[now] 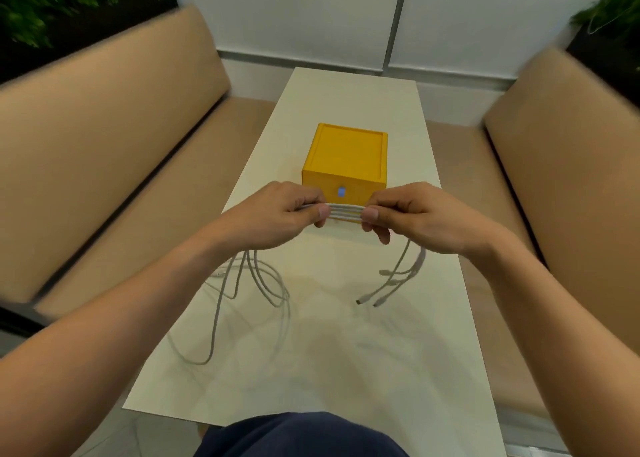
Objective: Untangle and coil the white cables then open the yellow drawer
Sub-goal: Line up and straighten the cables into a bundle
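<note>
White cables (346, 211) run as a flat band of several strands just in front of the yellow drawer (346, 158), stretched taut between both hands. This is probably to lay the strands parallel so that no crossings are left when coiling begins. The left hand (277, 214) and the right hand (415, 214) each pinch the band between thumb and curled fingers, wrists level, forearms reaching toward the drawer. Slack loops (270, 283) drop from the left hand and plug ends (367, 300) from the right, onto the worktop (346, 370) on the person's side of the drawer, which looks closed.
</note>
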`<state>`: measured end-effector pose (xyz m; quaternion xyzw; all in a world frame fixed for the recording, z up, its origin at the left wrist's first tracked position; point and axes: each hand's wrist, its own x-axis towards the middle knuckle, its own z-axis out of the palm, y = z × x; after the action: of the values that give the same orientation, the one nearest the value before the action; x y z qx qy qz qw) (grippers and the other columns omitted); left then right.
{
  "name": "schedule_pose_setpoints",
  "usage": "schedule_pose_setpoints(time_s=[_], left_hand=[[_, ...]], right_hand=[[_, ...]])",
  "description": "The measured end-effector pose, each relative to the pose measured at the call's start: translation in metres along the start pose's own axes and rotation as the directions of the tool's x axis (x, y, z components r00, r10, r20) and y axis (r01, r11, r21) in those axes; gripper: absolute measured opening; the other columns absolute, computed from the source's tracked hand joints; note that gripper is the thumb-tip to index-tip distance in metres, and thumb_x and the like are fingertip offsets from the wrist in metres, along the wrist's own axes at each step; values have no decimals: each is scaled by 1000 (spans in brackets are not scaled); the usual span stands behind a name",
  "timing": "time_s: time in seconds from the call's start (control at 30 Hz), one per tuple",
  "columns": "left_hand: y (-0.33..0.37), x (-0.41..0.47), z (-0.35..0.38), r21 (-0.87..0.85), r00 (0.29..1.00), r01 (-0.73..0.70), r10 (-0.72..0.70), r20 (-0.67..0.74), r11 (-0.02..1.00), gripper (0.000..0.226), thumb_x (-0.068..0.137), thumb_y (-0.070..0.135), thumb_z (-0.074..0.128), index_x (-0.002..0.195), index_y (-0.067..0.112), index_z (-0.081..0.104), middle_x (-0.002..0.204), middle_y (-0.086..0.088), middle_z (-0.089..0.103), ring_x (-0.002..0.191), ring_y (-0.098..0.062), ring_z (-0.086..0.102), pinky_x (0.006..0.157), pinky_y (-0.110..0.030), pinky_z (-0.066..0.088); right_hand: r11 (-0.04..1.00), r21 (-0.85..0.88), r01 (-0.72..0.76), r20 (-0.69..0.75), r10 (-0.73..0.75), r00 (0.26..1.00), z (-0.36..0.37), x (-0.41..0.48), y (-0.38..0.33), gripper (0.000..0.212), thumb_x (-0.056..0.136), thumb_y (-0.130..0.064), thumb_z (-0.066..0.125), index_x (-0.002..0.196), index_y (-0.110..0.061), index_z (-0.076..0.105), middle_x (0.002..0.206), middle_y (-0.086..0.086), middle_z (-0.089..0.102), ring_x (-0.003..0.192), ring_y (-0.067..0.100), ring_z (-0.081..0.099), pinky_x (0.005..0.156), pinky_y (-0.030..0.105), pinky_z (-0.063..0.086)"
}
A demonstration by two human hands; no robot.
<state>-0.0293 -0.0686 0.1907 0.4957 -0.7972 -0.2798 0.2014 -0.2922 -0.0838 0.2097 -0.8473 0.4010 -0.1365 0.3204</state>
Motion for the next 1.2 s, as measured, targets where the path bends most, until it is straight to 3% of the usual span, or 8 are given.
schedule_pose_setpoints(time_s=[0.23,0.37,0.6,0.7,0.8,1.0,1.1,1.2], left_hand=[[8,-6,-4,-97,999,-44,44,-4,994,27,104,31,58,79,27,68,62,9,47,57,-6,39,56,-26,30],[-8,-6,-2,-44,1000,-21,20,-17,999,28,100,45,52,76,37,64,59,12,48,55,-7,40,58,-33,33],[-3,-7,2,-107,998,-70,69,-10,992,29,100,39,55,74,30,66,61,8,49,58,-6,42,58,-28,32],[-11,-7,2,-95,998,-51,48,-29,994,30,97,42,53,74,29,64,59,10,48,57,-7,41,58,-29,32],[-21,-7,5,-53,1000,-6,4,-24,999,30,99,45,52,73,35,62,58,10,48,55,-8,40,59,-35,34],[-10,-9,3,-187,996,-85,88,10,979,32,97,50,52,79,27,67,71,-6,58,66,-24,49,63,-37,37],[-17,-8,1,-100,998,-46,41,-42,994,29,103,38,56,76,30,65,61,6,51,57,-8,41,58,-31,33],[-21,-7,4,-8,998,-1,0,-66,1000,30,103,42,54,76,32,63,58,11,50,55,-9,42,56,-31,31]], right_hand=[[988,-137,-76,-92,64,994,10,10,2,29,104,-44,53,83,-30,67,62,-10,59,54,8,48,57,30,39],[992,-122,43,-33,-48,998,6,2,-15,29,104,-36,56,77,-28,65,58,-14,52,52,11,44,53,25,32],[995,-97,-28,-143,14,990,19,9,12,29,101,-45,58,85,-26,72,55,-7,52,51,9,42,52,23,30],[998,9,-61,-65,61,996,12,2,12,35,100,-51,55,86,-24,73,63,2,59,53,5,46,55,22,35],[993,111,-50,64,43,997,3,-6,11,31,103,-42,52,96,-23,76,66,-4,60,58,4,48,61,18,37],[996,-54,-76,-51,74,996,9,-3,18,27,105,-38,53,88,-29,71,62,1,53,53,7,43,57,28,35],[999,-37,-21,-59,18,998,8,-4,4,27,104,-36,55,83,-27,70,57,-8,48,52,8,41,56,27,32],[1000,18,19,-32,-18,999,8,-3,1,27,104,-34,58,81,-24,70,59,-9,48,54,7,40,55,23,32]])
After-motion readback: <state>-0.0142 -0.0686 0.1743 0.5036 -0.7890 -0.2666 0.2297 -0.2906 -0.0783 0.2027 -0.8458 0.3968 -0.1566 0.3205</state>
